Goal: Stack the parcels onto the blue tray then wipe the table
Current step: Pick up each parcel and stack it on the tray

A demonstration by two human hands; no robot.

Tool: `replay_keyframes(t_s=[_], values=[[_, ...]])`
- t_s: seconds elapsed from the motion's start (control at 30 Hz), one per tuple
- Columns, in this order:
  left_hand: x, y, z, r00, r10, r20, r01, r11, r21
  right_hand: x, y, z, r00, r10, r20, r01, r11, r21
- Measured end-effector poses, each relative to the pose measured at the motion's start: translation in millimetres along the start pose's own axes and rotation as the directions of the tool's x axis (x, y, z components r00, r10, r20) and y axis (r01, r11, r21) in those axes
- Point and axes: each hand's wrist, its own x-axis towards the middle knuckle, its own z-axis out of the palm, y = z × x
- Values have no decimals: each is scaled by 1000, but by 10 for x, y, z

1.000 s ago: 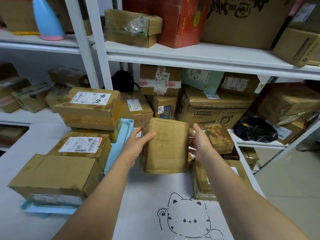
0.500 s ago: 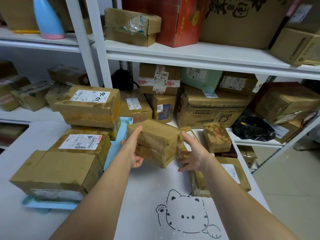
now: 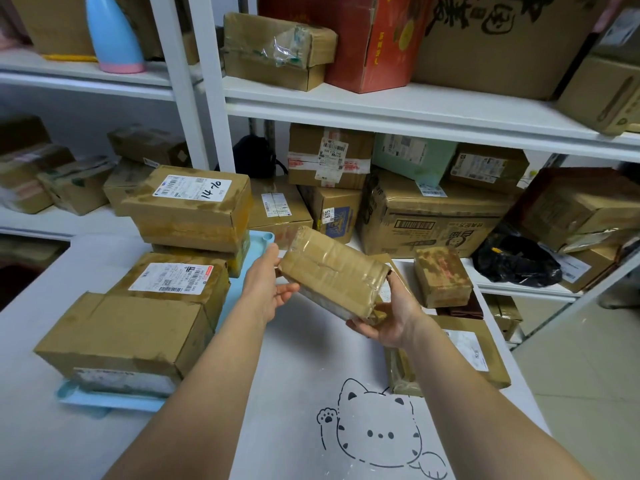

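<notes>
- Right now my right hand (image 3: 391, 315) cups the low near corner of the taped parcel (image 3: 334, 271), palm under it and fingers wrapped up the end face; I judge most of the weight sits here.
- Just across from it, my left hand (image 3: 268, 282) presses the parcel's far-left end, thumb on the top edge, fingers spread beneath. Both hands are closed on it, and it hangs tilted above the table (image 3: 287, 358), touching nothing else.
- It reads as stiff cardboard, light enough for an easy lift, but the glossy tape looks slippery, so I would hold by the ends and corners, not the slick top.
- Left of my left hand, the blue tray (image 3: 239, 292) carries stacked boxes, the tallest topped by the labelled box (image 3: 190, 206).
- Beyond my right hand a small parcel (image 3: 443, 275) and a flat parcel (image 3: 464, 344) wait on the table.
</notes>
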Motion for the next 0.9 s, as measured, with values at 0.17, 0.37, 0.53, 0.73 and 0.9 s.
replay_keyframes(t_s=[0.17,0.37,0.53,0.73,0.9], values=[[36,10,-14,998,61,5,-61,998,26,-24,-1,24,999,36,4,-36,999,-6],[47,28,11,997,77,-12,-77,996,37,16,-4,-19,996,85,30,-86,996,3],[55,23,-10,998,44,-35,-43,998,37,-11,-33,-45,998,20,59,-25,996,81],[78,-114,-87,997,-33,-70,37,997,64,-71,-41,-50,990,-15,137,10,999,33],[79,-74,-12,977,78,-200,-45,985,164,-57,0,10,987,-156,45,162,966,-202]])
